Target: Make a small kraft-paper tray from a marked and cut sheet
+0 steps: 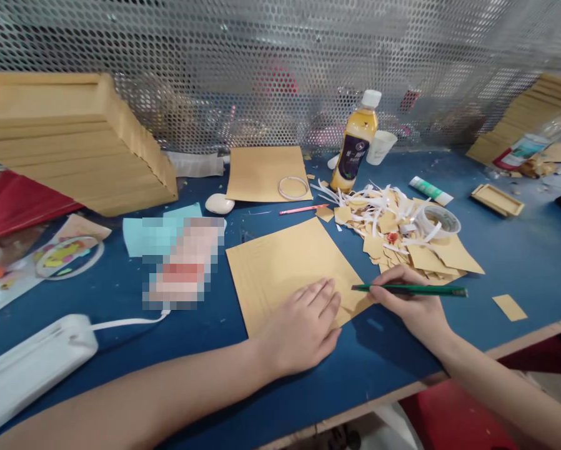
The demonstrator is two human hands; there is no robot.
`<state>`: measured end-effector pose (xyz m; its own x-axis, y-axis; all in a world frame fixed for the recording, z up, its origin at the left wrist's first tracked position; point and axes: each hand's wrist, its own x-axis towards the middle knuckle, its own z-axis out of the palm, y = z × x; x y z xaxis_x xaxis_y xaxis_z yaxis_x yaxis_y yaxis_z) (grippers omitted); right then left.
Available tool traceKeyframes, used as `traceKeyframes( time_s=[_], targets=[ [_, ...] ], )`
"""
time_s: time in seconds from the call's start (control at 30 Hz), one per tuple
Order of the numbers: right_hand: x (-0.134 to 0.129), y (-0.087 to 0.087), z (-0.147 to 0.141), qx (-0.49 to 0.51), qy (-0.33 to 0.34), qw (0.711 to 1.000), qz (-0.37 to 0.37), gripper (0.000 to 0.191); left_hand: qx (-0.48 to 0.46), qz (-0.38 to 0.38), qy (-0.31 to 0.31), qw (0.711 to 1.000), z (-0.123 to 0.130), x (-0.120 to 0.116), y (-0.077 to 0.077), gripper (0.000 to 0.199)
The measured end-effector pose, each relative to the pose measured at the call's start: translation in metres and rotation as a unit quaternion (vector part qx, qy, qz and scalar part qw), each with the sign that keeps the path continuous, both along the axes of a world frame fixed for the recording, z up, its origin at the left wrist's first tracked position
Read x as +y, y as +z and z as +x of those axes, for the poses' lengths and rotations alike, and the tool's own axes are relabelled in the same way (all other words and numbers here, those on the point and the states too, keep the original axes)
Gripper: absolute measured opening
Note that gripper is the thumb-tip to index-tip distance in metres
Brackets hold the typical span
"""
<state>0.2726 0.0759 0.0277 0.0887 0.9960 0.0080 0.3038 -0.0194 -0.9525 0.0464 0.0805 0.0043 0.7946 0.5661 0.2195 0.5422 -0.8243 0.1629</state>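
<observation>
A square sheet of tan kraft paper [280, 269] lies on the blue table in front of me. Faint lines show near its left side. My left hand [303, 325] rests flat on the sheet's near part, fingers stretched out. In my right hand [409, 306] is a slim green utility knife [416, 290], pinched between thumb and fingers. Its tip points left, over the sheet's right corner; whether it touches the paper I cannot tell. Just beyond the right hand spreads a heap of tan paper scraps and white strips [383, 219].
A tall stack of kraft paper [74, 144] stands at the left. A drink bottle [355, 140] and paper cup [382, 147] stand by the mesh panel [224, 56]. A cabled phone [187, 262], white power strip [37, 369], tape roll [437, 222] and small tray [497, 200] lie around.
</observation>
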Motion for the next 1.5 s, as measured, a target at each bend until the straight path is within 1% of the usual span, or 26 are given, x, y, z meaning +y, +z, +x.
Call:
traceKeyframes(
  time_s=[0.07, 0.13, 0.23, 0.33, 0.43, 0.5, 0.73, 0.87, 0.97, 1.13, 1.23, 1.3, 1.4, 1.43, 1.5],
  targets=[
    [0.001, -0.002, 0.000, -0.020, 0.025, 0.999, 0.004, 0.023, -0.011, 0.000, 0.000, 1.000, -0.001, 0.000, -0.001, 0.048],
    [0.002, -0.006, -0.001, -0.012, 0.057, 0.998, -0.003, 0.025, -0.017, -0.003, 0.000, 1.000, -0.001, 0.001, -0.001, 0.049],
    [0.001, -0.009, -0.003, -0.035, 0.088, 0.995, -0.004, 0.014, -0.022, -0.007, -0.002, 1.000, -0.001, 0.002, -0.001, 0.049],
    [-0.003, -0.008, -0.005, -0.123, 0.088, 0.988, 0.027, 0.004, -0.027, -0.009, -0.005, 1.000, -0.003, 0.004, -0.002, 0.049],
    [-0.008, -0.006, -0.005, -0.214, 0.081, 0.973, 0.037, 0.007, -0.035, -0.010, -0.009, 0.999, -0.004, 0.004, -0.003, 0.048],
    [-0.010, -0.004, -0.004, -0.241, 0.086, 0.966, 0.035, 0.008, -0.038, -0.016, -0.008, 0.999, -0.005, 0.004, -0.003, 0.047],
    [-0.008, -0.001, -0.007, -0.247, 0.098, 0.963, 0.040, 0.005, -0.034, -0.024, -0.008, 0.999, -0.005, 0.004, -0.002, 0.048],
    [-0.010, -0.004, -0.005, -0.254, 0.102, 0.962, 0.016, 0.002, -0.036, -0.026, -0.008, 0.999, -0.004, 0.004, -0.003, 0.048],
    [-0.011, -0.007, -0.004, -0.258, 0.100, 0.961, 0.014, 0.006, -0.035, -0.024, -0.009, 0.999, -0.004, 0.004, -0.002, 0.048],
    [-0.009, -0.002, -0.007, -0.261, 0.117, 0.957, 0.042, 0.005, -0.039, -0.023, -0.008, 0.999, -0.004, 0.005, -0.002, 0.047],
    [-0.009, 0.002, -0.009, -0.274, 0.145, 0.949, 0.053, 0.005, -0.045, -0.029, -0.010, 0.999, -0.004, 0.005, -0.002, 0.047],
    [-0.009, 0.001, -0.010, -0.290, 0.169, 0.938, 0.091, 0.006, -0.046, -0.033, -0.009, 0.998, -0.004, 0.005, -0.002, 0.048],
    [-0.010, -0.002, -0.012, -0.313, 0.186, 0.915, 0.177, 0.010, -0.046, -0.040, -0.007, 0.998, -0.004, 0.005, -0.002, 0.047],
    [-0.010, -0.003, -0.012, -0.316, 0.186, 0.909, 0.196, 0.012, -0.046, -0.042, -0.007, 0.998, -0.004, 0.005, -0.002, 0.046],
    [-0.011, -0.004, -0.013, -0.323, 0.185, 0.905, 0.207, 0.015, -0.048, -0.045, -0.008, 0.998, -0.004, 0.006, -0.002, 0.046]
  ],
)
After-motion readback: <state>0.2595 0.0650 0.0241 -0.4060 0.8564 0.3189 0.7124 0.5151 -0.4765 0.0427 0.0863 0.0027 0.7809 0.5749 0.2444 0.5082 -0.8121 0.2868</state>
